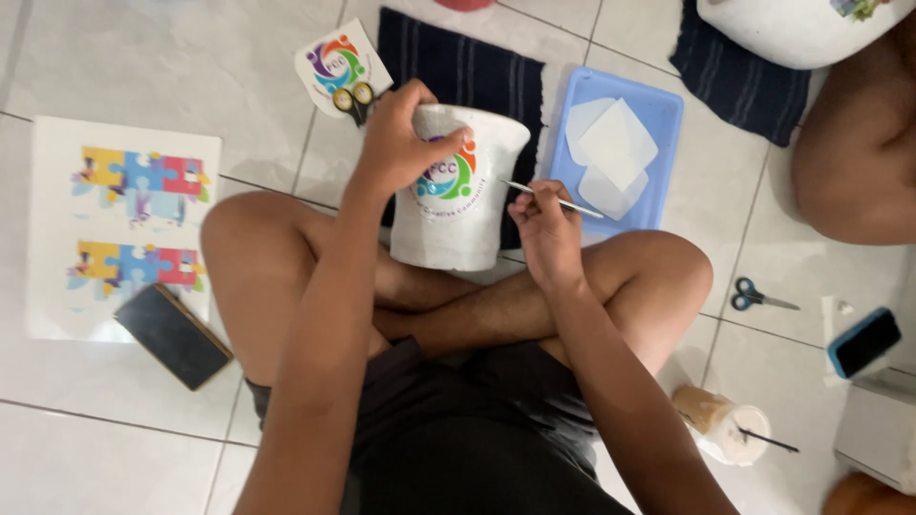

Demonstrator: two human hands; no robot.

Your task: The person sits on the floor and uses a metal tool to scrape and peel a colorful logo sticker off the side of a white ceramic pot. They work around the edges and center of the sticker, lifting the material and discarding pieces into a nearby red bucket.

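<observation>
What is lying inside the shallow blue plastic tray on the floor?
The blue plastic tray holds a few overlapping pale translucent paper pieces. Its lower left corner is hidden behind the right hand and thin brush, so anything there cannot be seen.

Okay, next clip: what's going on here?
A person sits cross-legged on a tiled floor. The left hand grips the rim of a white pot bearing a colourful round sticker, steadied against the legs. The right hand holds a thin brush beside the pot. A blue tray with paper pieces lies beyond; scissors are to the right.
</observation>
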